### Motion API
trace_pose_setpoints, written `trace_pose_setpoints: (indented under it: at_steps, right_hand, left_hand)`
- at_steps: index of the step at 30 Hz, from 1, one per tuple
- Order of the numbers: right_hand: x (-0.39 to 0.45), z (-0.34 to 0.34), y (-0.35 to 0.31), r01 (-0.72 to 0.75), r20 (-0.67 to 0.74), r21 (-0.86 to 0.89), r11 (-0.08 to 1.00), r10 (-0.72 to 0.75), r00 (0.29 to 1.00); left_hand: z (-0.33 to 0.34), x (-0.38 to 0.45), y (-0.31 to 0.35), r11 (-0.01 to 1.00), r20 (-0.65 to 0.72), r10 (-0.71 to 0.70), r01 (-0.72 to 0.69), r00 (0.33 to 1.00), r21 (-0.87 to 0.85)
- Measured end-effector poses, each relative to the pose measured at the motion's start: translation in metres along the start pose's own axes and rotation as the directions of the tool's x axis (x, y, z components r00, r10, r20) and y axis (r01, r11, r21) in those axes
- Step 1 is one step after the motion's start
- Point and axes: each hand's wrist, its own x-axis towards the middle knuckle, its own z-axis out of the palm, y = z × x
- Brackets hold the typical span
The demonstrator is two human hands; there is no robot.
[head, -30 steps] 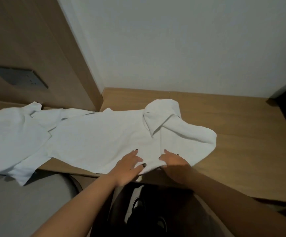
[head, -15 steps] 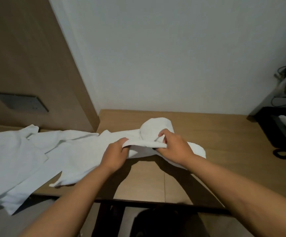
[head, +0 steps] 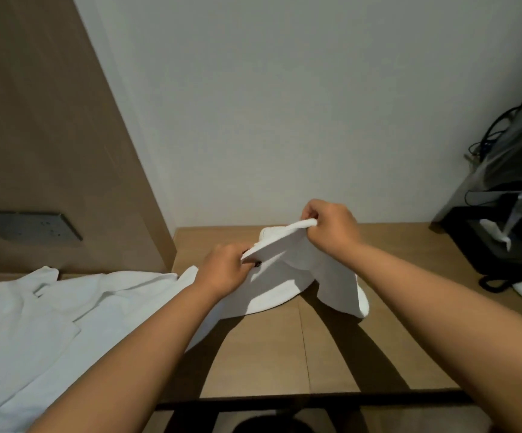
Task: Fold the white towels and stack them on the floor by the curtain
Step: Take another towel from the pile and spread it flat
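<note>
Nearest us, more white towels [head: 34, 310] lie crumpled at the left of the wooden surface [head: 331, 354]. Beyond, our left hand [head: 225, 271] and right hand [head: 331, 228] each pinch one white towel's [head: 284, 276] edge, the right higher and farther; the lifted edge runs between them, the rest trailing down onto the surface.

No legible txt, labels or nos. from my feed: grey wall plate [head: 28, 225] far left is blank (black box [head: 500, 242] far right too blurred).
</note>
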Motion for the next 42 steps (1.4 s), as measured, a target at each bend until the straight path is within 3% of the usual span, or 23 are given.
trace_pose_setpoints:
  at_steps: [7, 13, 18, 22, 30, 38, 40, 42]
  right_hand:
    - [0.031, -0.082, 0.023, -0.103, -0.264, -0.020, 0.995, 0.094, 0.960]
    - [0.048, -0.128, 0.053, -0.097, -0.394, 0.067, 0.993, 0.115, 0.912]
    - [0.067, -0.164, 0.083, -0.113, -0.431, 0.127, 0.985, 0.157, 0.889]
    - [0.074, -0.195, 0.104, -0.080, -0.402, 0.179, 0.980, 0.148, 0.904]
    - [0.078, -0.252, 0.113, 0.105, -0.373, 0.204, 0.973, -0.022, 0.928]
    - [0.062, -0.320, 0.065, 0.173, -0.089, 0.153, 0.973, -0.161, 0.983]
    - [0.051, -0.335, 0.051, 0.201, -0.039, 0.153, 0.968, -0.197, 0.980]
    - [0.042, -0.342, 0.042, 0.204, 0.019, 0.183, 0.962, -0.211, 0.977]
  left_hand:
    - [-0.021, 0.016, -0.002, 0.997, -0.120, -0.047, 0.055, 0.992, 0.059]
    - [-0.039, 0.054, 0.043, 0.989, -0.316, -0.117, 0.080, 0.942, -0.128]
    - [-0.052, 0.082, 0.099, 0.978, -0.496, -0.142, 0.043, 0.857, -0.205]
    - [-0.047, 0.097, 0.148, 0.970, -0.609, -0.152, 0.000, 0.779, -0.243]
    - [-0.046, 0.097, 0.226, 0.977, -0.794, -0.132, -0.058, 0.593, -0.205]
    - [-0.100, 0.075, 0.292, 0.957, -0.935, -0.064, -0.246, 0.349, -0.157]
    - [-0.112, 0.069, 0.301, 0.947, -0.944, -0.043, -0.288, 0.328, -0.143]
    - [-0.118, 0.064, 0.303, 0.953, -0.929, -0.018, -0.275, 0.369, -0.128]
